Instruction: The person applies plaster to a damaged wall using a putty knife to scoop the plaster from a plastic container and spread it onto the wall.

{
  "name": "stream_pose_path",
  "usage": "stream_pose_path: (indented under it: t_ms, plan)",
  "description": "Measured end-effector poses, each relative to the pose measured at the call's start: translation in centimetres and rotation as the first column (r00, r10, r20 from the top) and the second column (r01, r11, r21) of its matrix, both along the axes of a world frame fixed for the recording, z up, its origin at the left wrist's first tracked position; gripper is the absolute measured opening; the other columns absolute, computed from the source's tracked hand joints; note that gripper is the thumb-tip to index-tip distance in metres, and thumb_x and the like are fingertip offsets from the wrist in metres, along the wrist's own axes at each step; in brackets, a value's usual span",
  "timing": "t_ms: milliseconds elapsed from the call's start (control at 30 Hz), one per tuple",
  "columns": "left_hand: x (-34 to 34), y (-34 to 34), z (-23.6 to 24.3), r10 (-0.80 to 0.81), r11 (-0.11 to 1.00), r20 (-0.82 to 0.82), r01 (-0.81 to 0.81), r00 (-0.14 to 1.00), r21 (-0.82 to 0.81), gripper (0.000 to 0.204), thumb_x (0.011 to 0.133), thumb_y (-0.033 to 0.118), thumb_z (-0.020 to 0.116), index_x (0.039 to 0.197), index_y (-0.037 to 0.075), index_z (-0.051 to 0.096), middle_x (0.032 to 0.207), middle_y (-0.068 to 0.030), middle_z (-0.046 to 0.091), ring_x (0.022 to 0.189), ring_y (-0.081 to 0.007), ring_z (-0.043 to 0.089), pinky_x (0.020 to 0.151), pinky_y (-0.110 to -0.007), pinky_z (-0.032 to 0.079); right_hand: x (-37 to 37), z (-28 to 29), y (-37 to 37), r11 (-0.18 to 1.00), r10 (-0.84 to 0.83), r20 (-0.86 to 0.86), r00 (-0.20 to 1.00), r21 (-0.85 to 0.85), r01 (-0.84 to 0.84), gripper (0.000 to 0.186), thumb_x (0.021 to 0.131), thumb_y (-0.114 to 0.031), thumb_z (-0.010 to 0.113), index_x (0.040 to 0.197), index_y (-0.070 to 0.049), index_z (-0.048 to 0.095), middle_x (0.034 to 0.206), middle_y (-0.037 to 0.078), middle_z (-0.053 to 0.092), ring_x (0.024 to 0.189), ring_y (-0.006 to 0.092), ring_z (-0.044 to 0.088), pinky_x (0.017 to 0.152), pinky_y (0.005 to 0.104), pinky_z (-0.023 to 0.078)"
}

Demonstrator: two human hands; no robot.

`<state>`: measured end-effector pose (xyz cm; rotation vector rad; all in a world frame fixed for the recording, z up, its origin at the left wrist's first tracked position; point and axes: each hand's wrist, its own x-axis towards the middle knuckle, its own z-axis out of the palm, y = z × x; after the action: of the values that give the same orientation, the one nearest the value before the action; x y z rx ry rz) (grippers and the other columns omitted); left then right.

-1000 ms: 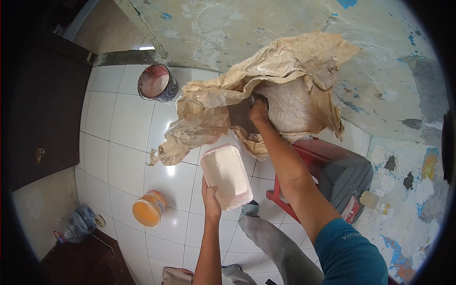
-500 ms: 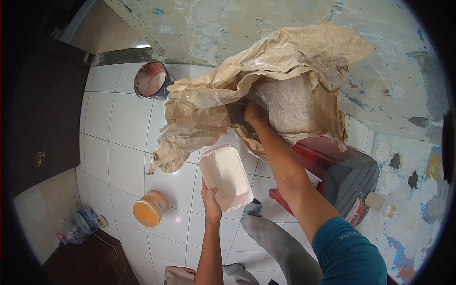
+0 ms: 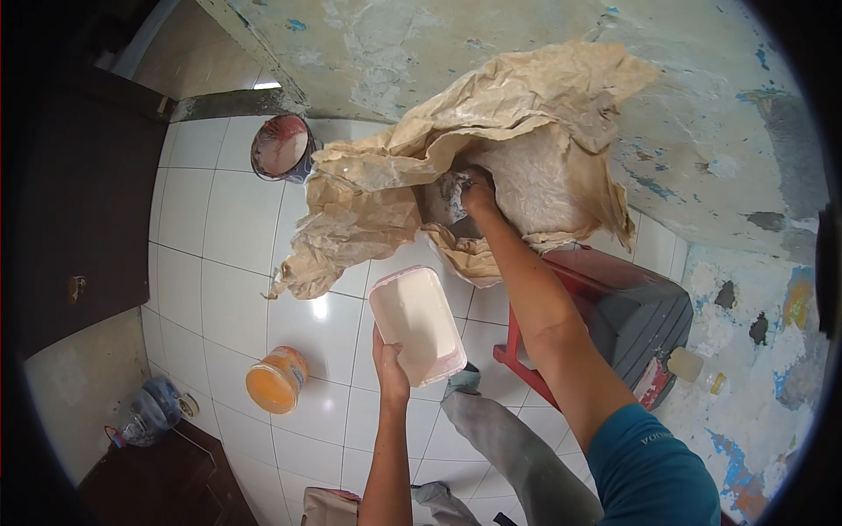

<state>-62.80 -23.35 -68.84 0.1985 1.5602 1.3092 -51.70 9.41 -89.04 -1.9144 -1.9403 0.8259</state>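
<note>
Paper sack [image 3: 517, 92] gaping, ragged-edged, floor tiles [image 3: 329, 416] around tub [image 3: 445, 368]

Two bare hands, one left hand [image 3: 391, 368] and one right hand [image 3: 479, 195]; one white, pink-rimmed rectangular tub [image 3: 436, 366]; one crumpled brown paper sack [image 3: 491, 123]; one mottled grey-white object [image 3: 453, 196], kind unclear; two round buckets, one dark bucket [image 3: 303, 164] and one orange plastic bucket [image 3: 296, 364]; two bottles, one large transparent bluish bottle [image 3: 147, 416] and one small pale yellow-ended bottle [image 3: 688, 366].
</note>
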Motion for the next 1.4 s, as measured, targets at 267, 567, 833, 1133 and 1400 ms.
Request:
stream_pose_path:
  t_ms: [267,567,833,1133,1400]
  plan:
    - [-0.8,-0.4,1.5,0.073,0.997,-0.013,-0.073,0.997,-0.021,0.067,0.084,0.023,0.044,0.146,-0.002,0.043,0.139,-0.0166,0.051,0.131,-0.0277,0.047,0.113,-0.041,0.034,-1.8,7.6,-2.4,0.965,-0.25,-0.132,0.959,-0.109,0.237,0.043,0.092,-0.009,0.058,0.134,-0.002,0.059,0.132,0.024,0.064,0.124,0.0393,0.061,0.105,0.0431,0.047]
    - [0.2,1.7,3.1,0.142,0.99,-0.037,-0.143,0.989,-0.022,0.066,0.085,0.023,0.043,0.147,0.0,0.043,0.136,-0.0158,0.052,0.129,-0.0284,0.048,0.111,-0.042,0.037,-0.1,13.0,-6.4,0.894,-0.447,-0.205,0.871,-0.078,0.441,0.042,0.094,-0.007,0.056,0.135,0.003,0.054,0.134,0.03,0.06,0.129,0.0446,0.056,0.11,0.0464,0.043]
    - [-0.8,1.3,1.9,0.167,0.986,-0.034,-0.167,0.985,0.019,0.07,0.086,0.017,0.044,0.153,-0.003,0.037,0.147,-0.0169,0.048,0.136,-0.0278,0.045,0.116,-0.038,0.033,-0.5,18.6,-10.9,0.855,-0.516,-0.322,0.794,-0.138,0.5,0.036,0.096,-0.009,0.058,0.132,-0.001,0.056,0.13,0.028,0.061,0.121,0.0428,0.06,0.104,0.0471,0.044]
    - [-1.0,1.4,2.0,0.192,0.981,-0.082,-0.189,0.978,0.042,0.064,0.085,0.02,0.042,0.145,-0.001,0.044,0.135,-0.0157,0.053,0.129,-0.028,0.049,0.11,-0.041,0.038,3.6,24.2,-16.0,0.952,-0.296,-0.649,0.701,-0.138,0.274,0.031,0.1,0.0,0.048,0.13,0.001,0.056,0.116,0.014,0.066,0.107,0.0207,0.062,0.096,0.0336,0.048]
    - [0.7,2.0,2.6,0.142,0.987,0.042,-0.145,0.989,0.076,0.072,0.086,0.021,0.045,0.152,-0.004,0.039,0.147,-0.0176,0.048,0.135,-0.0281,0.046,0.114,-0.038,0.035,2.4,35.1,-20.0,0.905,0.414,-0.146,0.898,0.176,-0.388,0.037,0.09,-0.001,0.064,0.127,-0.001,0.063,0.105,0.02,0.066,0.096,0.0392,0.068,0.082,0.0471,0.056]
